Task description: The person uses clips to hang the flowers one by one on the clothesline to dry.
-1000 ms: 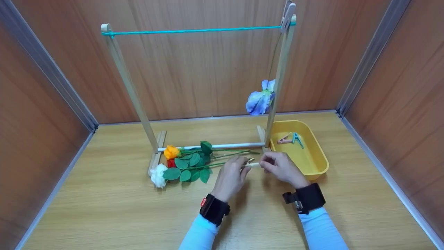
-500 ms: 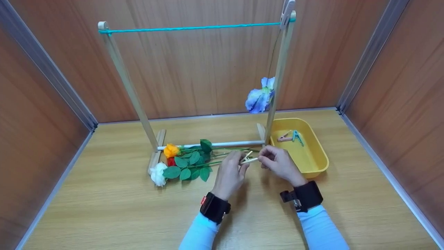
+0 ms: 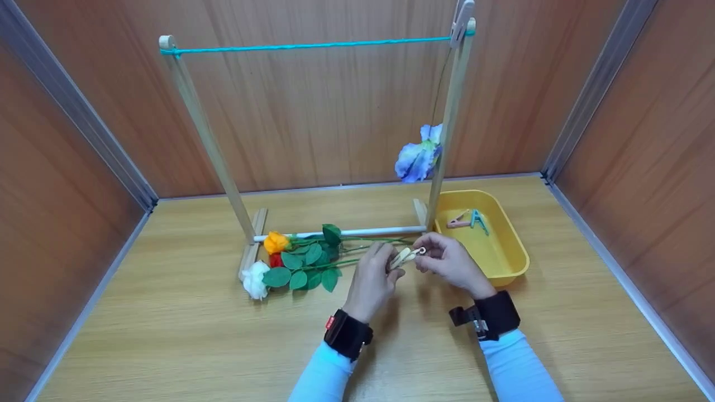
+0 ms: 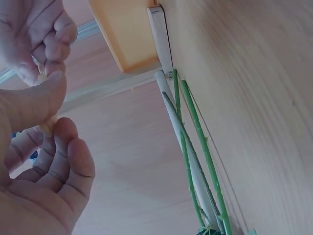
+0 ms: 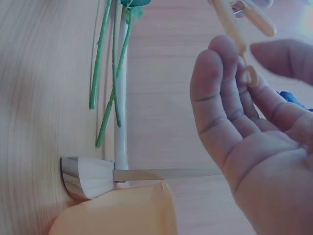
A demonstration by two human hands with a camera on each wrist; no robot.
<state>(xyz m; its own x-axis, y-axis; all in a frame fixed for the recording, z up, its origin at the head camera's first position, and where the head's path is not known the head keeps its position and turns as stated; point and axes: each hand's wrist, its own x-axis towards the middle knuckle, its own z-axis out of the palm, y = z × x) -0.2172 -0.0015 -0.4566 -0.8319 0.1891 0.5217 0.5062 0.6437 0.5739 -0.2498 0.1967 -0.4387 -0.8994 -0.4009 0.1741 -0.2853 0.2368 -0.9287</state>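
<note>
A cream clothespin (image 3: 403, 257) with a small ring at one end is between the two hands. My left hand (image 3: 370, 282) pinches it between thumb and fingers; part of it is hidden there. My right hand (image 3: 451, 265) is at the ring end. In the right wrist view, the ring (image 5: 252, 76) lies against the fingers, while the thumb stands apart from them. Left of the hands lie artificial flowers: an orange rose (image 3: 276, 243), a red one (image 3: 275, 261) mostly covered by leaves, and a white one (image 3: 255, 281). Their green stems (image 4: 203, 142) point right.
A wooden frame (image 3: 209, 142) carries a turquoise cord (image 3: 313, 46). At its right end, a pale clothespin (image 3: 461, 23) holds a blue-purple flower (image 3: 419, 156) hanging head down. A yellow tray (image 3: 511, 259) at right contains a pink clothespin (image 3: 458, 222) and a blue one (image 3: 479, 221).
The clothespin has turned between the hands, so its ring end now shows by the right fingers. The left hand keeps its pinch. Flowers and tray stay put; the head view shifted slightly.
</note>
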